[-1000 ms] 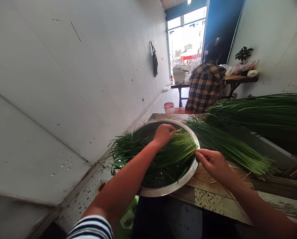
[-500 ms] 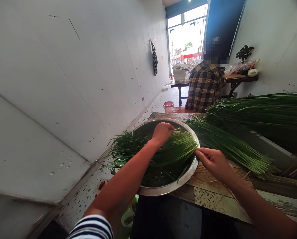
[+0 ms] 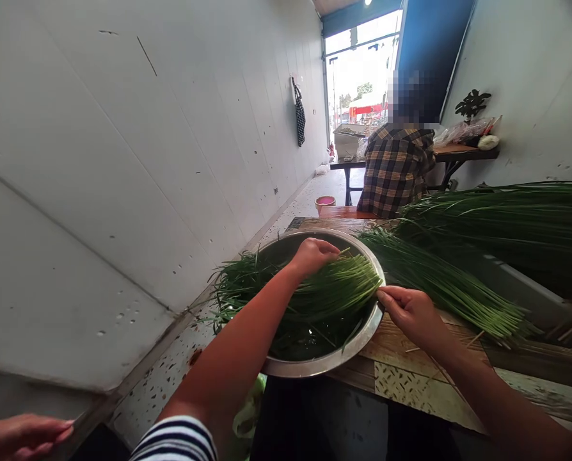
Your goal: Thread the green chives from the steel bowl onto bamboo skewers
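A large steel basin [image 3: 357, 342] stands on the wooden table [image 3: 405, 358], holding water and a bundle of green chives [image 3: 324, 294] laid across it, leaf tips hanging over the left rim. My left hand [image 3: 312, 255] reaches over the basin and presses down on the chives, fingers curled on the stalks. My right hand [image 3: 408, 310] rests at the basin's right rim and pinches the cut ends of the bundle.
More chives [image 3: 439, 278] lie on the table to the right, with a bigger heap [image 3: 516, 221] behind. A person in a plaid shirt [image 3: 395, 169] sits ahead, back turned, at another table [image 3: 461, 152]. Another person's hand [image 3: 20, 435] shows at bottom left. A white wall runs along the left.
My hands have barely shifted on the chives. Another person's hand has come into view at the bottom left corner.
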The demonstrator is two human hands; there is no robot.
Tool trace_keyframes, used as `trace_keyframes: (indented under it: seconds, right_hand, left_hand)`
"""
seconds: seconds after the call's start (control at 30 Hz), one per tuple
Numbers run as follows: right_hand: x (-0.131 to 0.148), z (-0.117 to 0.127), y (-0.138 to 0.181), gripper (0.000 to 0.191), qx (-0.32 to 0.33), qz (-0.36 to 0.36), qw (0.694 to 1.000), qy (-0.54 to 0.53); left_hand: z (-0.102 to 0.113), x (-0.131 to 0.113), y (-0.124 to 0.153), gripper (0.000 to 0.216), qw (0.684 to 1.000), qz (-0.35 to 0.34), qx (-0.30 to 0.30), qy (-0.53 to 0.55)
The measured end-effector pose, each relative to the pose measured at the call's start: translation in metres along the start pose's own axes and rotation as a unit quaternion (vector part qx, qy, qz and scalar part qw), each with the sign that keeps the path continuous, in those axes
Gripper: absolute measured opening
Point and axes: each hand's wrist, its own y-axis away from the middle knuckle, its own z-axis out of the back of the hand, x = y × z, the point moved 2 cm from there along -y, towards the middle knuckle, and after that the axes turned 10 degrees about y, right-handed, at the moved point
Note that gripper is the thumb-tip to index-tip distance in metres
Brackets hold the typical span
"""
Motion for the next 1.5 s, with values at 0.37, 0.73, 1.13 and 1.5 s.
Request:
trace_keyframes:
  seconds: [0.37, 0.73, 1.13, 1.5]
  right_hand:
    - [0.000, 0.001, -0.002, 0.039, 0.006, 0.001, 1.000, -0.015]
    - [0.001, 0.002, 0.000, 0.038, -0.001, -0.003, 1.000, -0.016]
    - [0.001, 0.002, 0.001, 0.039, -0.005, 0.007, 1.000, -0.006]
    - [0.004, 0.002, 0.001, 0.037, 0.011, -0.011, 1.000, -0.013]
  left_hand:
    - [-0.007, -0.003, 0.004, 0.024, 0.995, 0.011, 0.022, 0.097]
    - [-0.018, -0.007, 0.006, 0.021, 0.995, -0.013, -0.023, 0.095]
    - [-0.017, -0.011, 0.009, 0.021, 0.995, 0.007, -0.043, 0.094]
    - [-0.016, -0.004, 0.006, 0.023, 0.994, -0.009, -0.044, 0.096]
